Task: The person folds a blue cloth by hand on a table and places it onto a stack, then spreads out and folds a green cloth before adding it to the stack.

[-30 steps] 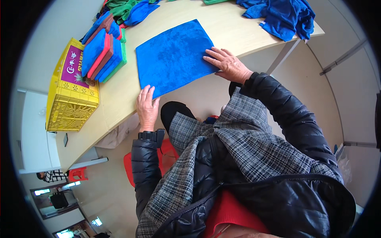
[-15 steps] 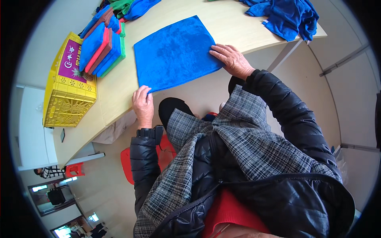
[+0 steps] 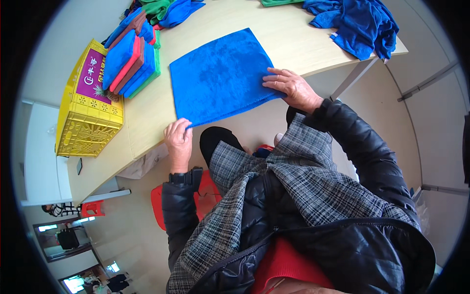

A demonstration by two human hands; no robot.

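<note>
A blue plush cloth [image 3: 220, 73], squarish, lies flat on the table, its near edge reaching the table's front edge. Along that near edge, toward the right, more than one layer shows. My left hand [image 3: 179, 142] pinches the cloth's near left corner between thumb and fingers. At the right edge, close to the near right corner, my right hand [image 3: 296, 91] rests with its fingers stretched out over the fabric; its thumb is mostly hidden.
A yellow crate [image 3: 88, 125] stands at the table's left, beside a stack of folded blue, red, brown and green cloths [image 3: 132, 66]. A crumpled dark blue cloth [image 3: 364, 27] lies far right. Green fabric [image 3: 156, 9] is heaped behind. A red stool [image 3: 161, 208] is below.
The whole view has shifted a little, so table and cloth sit lower in it. Both hands stay at the same parts of the cloth, the right one slightly nearer to me.
</note>
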